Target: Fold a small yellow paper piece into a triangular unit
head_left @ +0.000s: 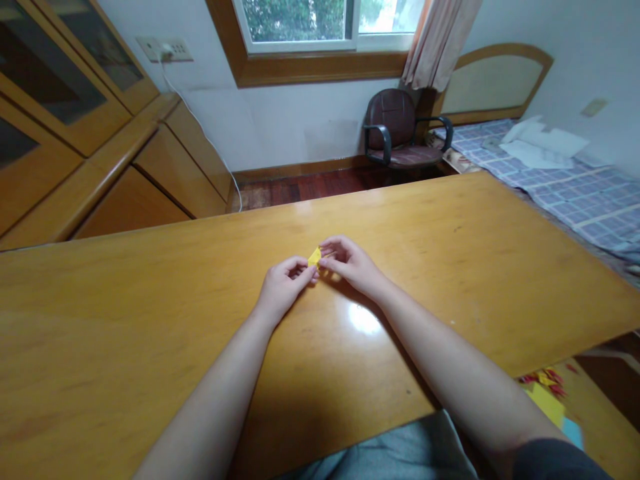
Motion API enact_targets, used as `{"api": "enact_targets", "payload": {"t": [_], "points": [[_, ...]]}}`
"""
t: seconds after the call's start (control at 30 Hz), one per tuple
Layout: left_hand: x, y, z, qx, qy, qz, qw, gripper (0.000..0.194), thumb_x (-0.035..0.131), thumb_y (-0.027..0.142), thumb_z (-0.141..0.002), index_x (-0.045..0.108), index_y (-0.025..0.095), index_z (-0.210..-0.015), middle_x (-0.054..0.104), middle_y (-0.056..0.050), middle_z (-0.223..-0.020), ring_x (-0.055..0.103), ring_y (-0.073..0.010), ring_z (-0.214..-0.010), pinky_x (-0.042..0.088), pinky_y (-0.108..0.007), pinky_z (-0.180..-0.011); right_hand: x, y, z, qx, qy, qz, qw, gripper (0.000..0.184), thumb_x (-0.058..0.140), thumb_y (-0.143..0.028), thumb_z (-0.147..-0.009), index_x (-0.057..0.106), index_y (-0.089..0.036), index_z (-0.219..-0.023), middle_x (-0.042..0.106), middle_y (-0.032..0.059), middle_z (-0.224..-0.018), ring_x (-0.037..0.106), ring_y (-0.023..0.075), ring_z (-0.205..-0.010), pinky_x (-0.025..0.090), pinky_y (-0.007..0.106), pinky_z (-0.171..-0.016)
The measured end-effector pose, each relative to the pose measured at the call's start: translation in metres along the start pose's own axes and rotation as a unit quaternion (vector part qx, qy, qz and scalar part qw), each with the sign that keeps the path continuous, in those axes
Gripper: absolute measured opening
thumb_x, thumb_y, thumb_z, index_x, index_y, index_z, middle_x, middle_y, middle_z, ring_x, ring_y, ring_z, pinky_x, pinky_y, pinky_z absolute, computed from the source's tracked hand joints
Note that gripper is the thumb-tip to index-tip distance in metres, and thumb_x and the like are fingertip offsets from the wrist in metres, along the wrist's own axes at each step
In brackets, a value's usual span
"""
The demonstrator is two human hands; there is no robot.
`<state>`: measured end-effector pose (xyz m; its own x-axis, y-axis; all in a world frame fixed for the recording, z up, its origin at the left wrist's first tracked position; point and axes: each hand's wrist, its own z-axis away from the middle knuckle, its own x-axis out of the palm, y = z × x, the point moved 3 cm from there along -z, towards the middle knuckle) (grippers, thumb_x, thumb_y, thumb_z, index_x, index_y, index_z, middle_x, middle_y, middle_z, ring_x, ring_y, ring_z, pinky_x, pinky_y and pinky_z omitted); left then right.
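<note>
Twice pinched, left and right: small yellow paper piece (315, 257), between narrowed fingers of left hand (281, 288) and right hand (357, 269). Probably being shaped, calling for light pressure.

Bare wooden tabletop (125, 320) gives you open passage on both sides of the yellow piece (315, 257); your own forearms block the near approach.

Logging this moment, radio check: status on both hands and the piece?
Left hand and right hand pinching small yellow piece, above table. Nothing seen blocking either hand.
</note>
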<state>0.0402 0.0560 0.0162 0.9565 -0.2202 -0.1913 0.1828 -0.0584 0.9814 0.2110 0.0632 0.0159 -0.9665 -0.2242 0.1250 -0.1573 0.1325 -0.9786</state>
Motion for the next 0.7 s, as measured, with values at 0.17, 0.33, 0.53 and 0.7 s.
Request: {"api": "enact_targets", "payload": {"t": [0.17, 0.33, 0.53, 0.7], "points": [[0.0011, 0.0009, 0.0004, -0.006, -0.012, 0.015, 1.0, 0.03, 0.074, 0.047, -0.076, 0.069, 0.017, -0.081, 0.073, -0.005, -0.072, 0.07, -0.0178, -0.067, 0.056, -0.029, -0.069, 0.0042, 0.0024, 0.0006, 0.028, -0.014, -0.044, 0.999, 0.04, 0.076, -0.026, -0.073, 0.055, -0.024, -0.108, 0.066, -0.0022, -0.083, 0.064, 0.0134, -0.075, 0.051, 0.028, -0.071], [0.001, 0.0005, 0.0, -0.01, -0.013, 0.013, 1.0, 0.031, 0.075, 0.047, -0.075, 0.069, 0.016, -0.08, 0.073, -0.005, -0.072, 0.069, -0.0177, -0.067, 0.056, -0.029, -0.07, 0.0054, 0.0002, 0.001, 0.026, -0.003, -0.055, 0.998, 0.041, 0.075, -0.025, -0.073, 0.054, -0.024, -0.108, 0.066, -0.0046, -0.078, 0.062, 0.0116, -0.069, 0.048, 0.025, -0.067], [0.0014, 0.0021, -0.0002, -0.009, -0.019, 0.0, 1.0, 0.031, 0.074, 0.046, -0.076, 0.068, 0.016, -0.08, 0.074, -0.006, -0.074, 0.069, -0.0175, -0.068, 0.055, -0.029, -0.071, 0.0065, 0.004, -0.0008, 0.03, -0.002, -0.069, 0.997, 0.044, 0.076, -0.026, -0.072, 0.051, -0.023, -0.107, 0.064, -0.0056, -0.076, 0.059, 0.0105, -0.065, 0.045, 0.024, -0.063], [0.0012, 0.0017, 0.0007, -0.019, -0.025, 0.006, 0.999, 0.031, 0.073, 0.046, -0.076, 0.067, 0.016, -0.079, 0.074, -0.006, -0.074, 0.07, -0.0183, -0.069, 0.055, -0.03, -0.072, 0.0044, 0.0068, -0.0021, 0.024, 0.014, -0.067, 0.997, 0.043, 0.077, -0.026, -0.071, 0.052, -0.022, -0.106, 0.063, -0.0056, -0.075, 0.056, 0.0095, -0.064, 0.042, 0.023, -0.061]]}}
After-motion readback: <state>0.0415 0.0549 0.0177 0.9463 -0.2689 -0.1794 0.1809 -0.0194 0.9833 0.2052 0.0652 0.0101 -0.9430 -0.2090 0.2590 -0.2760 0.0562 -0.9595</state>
